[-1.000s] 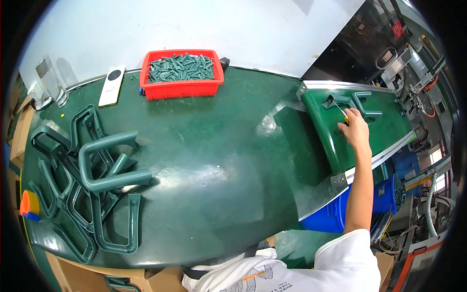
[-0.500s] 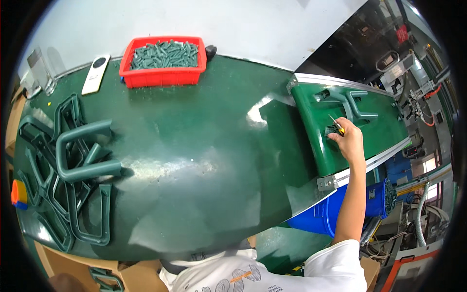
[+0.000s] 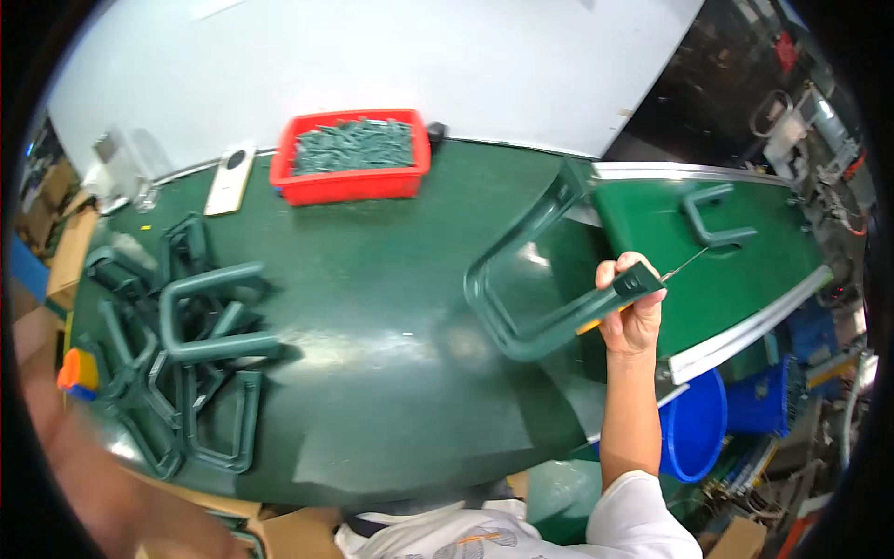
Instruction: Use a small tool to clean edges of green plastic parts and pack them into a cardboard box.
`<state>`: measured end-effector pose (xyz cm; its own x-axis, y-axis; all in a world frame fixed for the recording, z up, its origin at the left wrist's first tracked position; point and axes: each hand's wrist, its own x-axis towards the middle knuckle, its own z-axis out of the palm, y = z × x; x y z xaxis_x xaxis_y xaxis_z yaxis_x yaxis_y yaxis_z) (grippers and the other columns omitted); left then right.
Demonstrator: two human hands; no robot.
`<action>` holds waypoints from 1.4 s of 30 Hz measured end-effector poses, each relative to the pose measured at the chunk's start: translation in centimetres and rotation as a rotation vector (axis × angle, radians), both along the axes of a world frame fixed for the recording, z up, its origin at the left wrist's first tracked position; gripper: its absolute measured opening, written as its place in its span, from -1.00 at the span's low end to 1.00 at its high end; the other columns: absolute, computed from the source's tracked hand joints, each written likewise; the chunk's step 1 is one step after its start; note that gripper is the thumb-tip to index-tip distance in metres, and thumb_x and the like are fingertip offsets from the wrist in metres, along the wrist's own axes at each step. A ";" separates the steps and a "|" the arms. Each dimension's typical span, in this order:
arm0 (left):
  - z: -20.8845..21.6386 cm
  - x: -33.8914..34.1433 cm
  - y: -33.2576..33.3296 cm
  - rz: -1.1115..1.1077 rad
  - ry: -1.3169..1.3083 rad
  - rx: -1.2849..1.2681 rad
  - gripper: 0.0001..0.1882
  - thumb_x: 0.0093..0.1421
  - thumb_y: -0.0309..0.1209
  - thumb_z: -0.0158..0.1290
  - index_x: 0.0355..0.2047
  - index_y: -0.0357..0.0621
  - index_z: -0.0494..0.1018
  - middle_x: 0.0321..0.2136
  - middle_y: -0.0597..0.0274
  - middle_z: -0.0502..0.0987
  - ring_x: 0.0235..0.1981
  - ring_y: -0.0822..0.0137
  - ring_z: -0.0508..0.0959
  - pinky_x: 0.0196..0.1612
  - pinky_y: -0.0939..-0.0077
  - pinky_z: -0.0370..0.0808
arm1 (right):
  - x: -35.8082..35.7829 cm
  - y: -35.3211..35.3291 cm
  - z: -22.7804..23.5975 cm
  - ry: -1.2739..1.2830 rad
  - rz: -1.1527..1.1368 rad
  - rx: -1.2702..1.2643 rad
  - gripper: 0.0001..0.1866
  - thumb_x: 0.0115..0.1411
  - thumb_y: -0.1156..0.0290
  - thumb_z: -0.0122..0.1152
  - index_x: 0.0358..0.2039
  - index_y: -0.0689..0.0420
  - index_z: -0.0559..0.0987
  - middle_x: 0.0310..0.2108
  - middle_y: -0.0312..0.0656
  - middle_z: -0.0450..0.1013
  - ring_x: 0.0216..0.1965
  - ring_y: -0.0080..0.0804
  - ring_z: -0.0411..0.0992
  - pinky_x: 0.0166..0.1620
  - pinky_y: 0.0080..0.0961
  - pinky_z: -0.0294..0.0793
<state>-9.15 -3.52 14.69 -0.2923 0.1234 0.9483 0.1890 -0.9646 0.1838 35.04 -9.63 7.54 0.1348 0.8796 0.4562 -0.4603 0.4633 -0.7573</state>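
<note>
My right hand (image 3: 637, 328) is raised at the near end of the conveyor belt, its fingers closed round one end of a green U-shaped plastic handle (image 3: 523, 343). The same hand also holds a slim tool (image 3: 688, 264) with a thin pointed metal tip and some yellow on its grip; its exact kind is unclear. The handle's bend hangs over the table to the left. At the left rim, a large smeared shape appears to be my left hand (image 3: 79, 447); its fingers cannot be made out.
Several green handles (image 3: 219, 349) lie piled on the green table (image 3: 391, 279). Behind stand a red bin (image 3: 352, 184) of small green pieces and a white phone-like object (image 3: 229, 183). Another handle (image 3: 694, 219) rests on the belt (image 3: 643, 210). Blue barrels (image 3: 698, 424) stand below it.
My right hand has lifted one handle off the belt and drawn it left over the table, tool still in hand. A blurred left hand has appeared at the left rim. The view has shifted.
</note>
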 end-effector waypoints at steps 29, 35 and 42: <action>-12.0 11.4 1.1 -0.404 -0.352 -1.057 -0.74 0.30 -0.30 -0.08 -0.49 -0.17 0.31 -0.61 0.43 0.32 -0.58 0.61 0.24 -0.50 0.67 0.19 | -22.3 6.9 -7.2 -0.389 -0.429 -0.528 -0.65 0.20 0.40 0.15 -0.07 0.37 0.45 -0.47 -0.23 0.51 -0.65 -0.68 0.33 -0.60 -0.68 0.34; -12.5 10.6 1.6 -0.268 -0.122 -0.829 -0.75 0.27 -0.31 -0.06 -0.44 -0.25 0.34 -0.69 0.37 0.37 -0.68 0.56 0.29 -0.60 0.64 0.22 | -20.9 7.4 -5.7 -0.368 -0.241 -0.637 -0.69 0.20 0.30 0.16 -0.24 0.34 0.53 -0.51 -0.20 0.51 -0.68 -0.72 0.30 -0.67 -0.71 0.20; -13.8 9.4 2.5 -0.085 0.044 -0.640 -0.83 0.16 -0.42 0.03 -0.48 -0.27 0.37 -0.70 0.23 0.41 -0.71 0.37 0.39 -0.59 0.55 0.28 | -19.7 7.6 -5.1 -0.240 0.031 -0.800 -0.77 0.15 0.36 0.18 -0.44 0.31 0.49 -0.62 -0.14 0.46 -0.73 -0.57 0.30 -0.73 -0.70 0.07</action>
<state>0.28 -1.01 0.91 -0.2189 0.6894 0.6905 0.1374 -0.6789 0.7213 15.37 -2.05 2.42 0.0836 0.9520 -0.2944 -0.2480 -0.2663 -0.9314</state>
